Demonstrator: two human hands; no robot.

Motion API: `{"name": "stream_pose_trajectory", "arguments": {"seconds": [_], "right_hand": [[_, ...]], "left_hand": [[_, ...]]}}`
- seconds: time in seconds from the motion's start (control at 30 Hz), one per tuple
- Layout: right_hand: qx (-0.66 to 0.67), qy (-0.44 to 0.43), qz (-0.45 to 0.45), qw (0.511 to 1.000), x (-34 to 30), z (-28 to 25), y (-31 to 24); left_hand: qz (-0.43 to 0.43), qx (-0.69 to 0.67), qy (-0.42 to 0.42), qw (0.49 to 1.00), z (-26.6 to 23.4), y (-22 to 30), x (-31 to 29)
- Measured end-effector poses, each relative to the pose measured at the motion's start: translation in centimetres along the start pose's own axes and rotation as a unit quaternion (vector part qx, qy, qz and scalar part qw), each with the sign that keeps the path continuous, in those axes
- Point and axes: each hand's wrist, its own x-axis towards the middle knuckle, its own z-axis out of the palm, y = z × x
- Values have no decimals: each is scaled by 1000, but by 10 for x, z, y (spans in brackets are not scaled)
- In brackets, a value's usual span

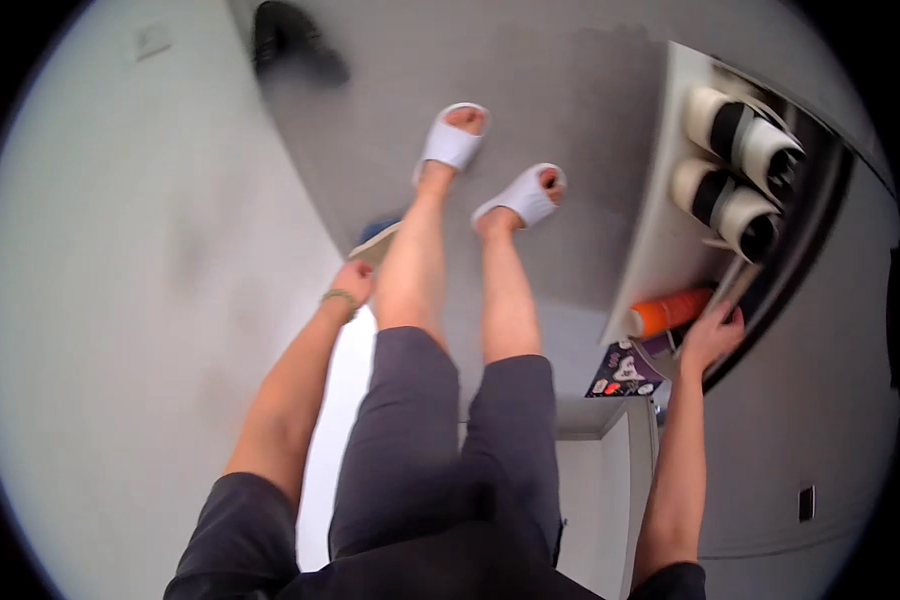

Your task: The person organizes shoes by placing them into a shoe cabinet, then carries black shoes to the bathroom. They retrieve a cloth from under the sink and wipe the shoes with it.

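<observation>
My left hand (356,281), with a band at the wrist, is closed on a shoe (378,243) that has a blue upper and a beige sole. My left leg hides part of that shoe. On the right, my right hand (710,338) reaches to the front of a white shoe cabinet (642,230). Its fingers curl by a thin pale strip, and what they grip is not clear. Right beside this hand lies an orange cylinder (673,311) with a pale end. Two white shoes with black bands (742,135) (727,208) rest in the cabinet above it.
White slippers (453,148) (526,197) are on my feet on the grey floor. Dark shoes (292,42) stand by the wall at the far left. A dark card with colourful stickers (625,370) is below the cylinder. A pale wall (160,260) runs along my left.
</observation>
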Motion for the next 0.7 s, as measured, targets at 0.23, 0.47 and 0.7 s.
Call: {"name": "stream_pose_trajectory", "arguments": {"seconds": [0.23, 0.47, 0.7], "right_hand": [[179, -280, -52, 942, -100, -4, -117], [334, -440, 8, 834, -111, 37, -186], [262, -481, -8, 837, -103, 57, -220]], "left_hand": [[-31, 119, -37, 992, 35, 17, 24], [108, 180, 140, 968, 77, 4, 144], [142, 253, 51, 956, 88, 9, 179]]}}
